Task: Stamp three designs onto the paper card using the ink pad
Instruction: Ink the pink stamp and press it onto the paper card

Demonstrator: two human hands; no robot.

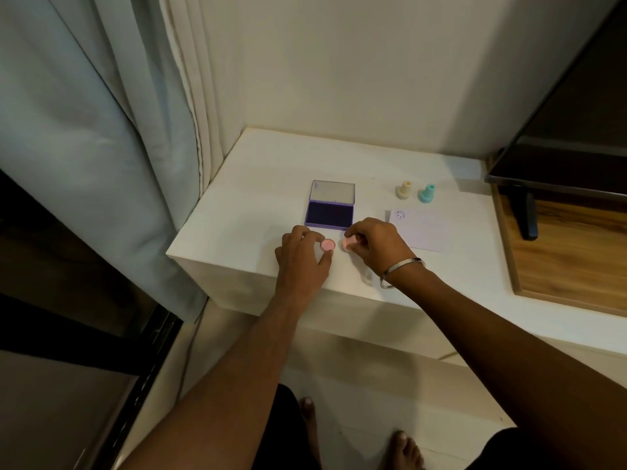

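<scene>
An open purple ink pad (329, 214) lies on the white table (258, 184), its lid raised behind the dark pad. Just in front of it my left hand (302, 256) pinches a small round pink cap (327, 245). My right hand (376, 244) grips a pink stamp (348, 243) right beside the cap. The pale paper card (424, 232) lies to the right and carries one small smiley print (400, 215) near its top left corner. A yellow stamp (404, 189) and a teal stamp (426, 193) stand upright behind the card.
A wall and curtain (101, 130) close off the back and left. At the right, a dark screen (559, 137) on a black foot (525, 215) stands on a wooden surface (570, 259). The table's front edge runs under my wrists. My bare feet (400, 446) are on the floor below.
</scene>
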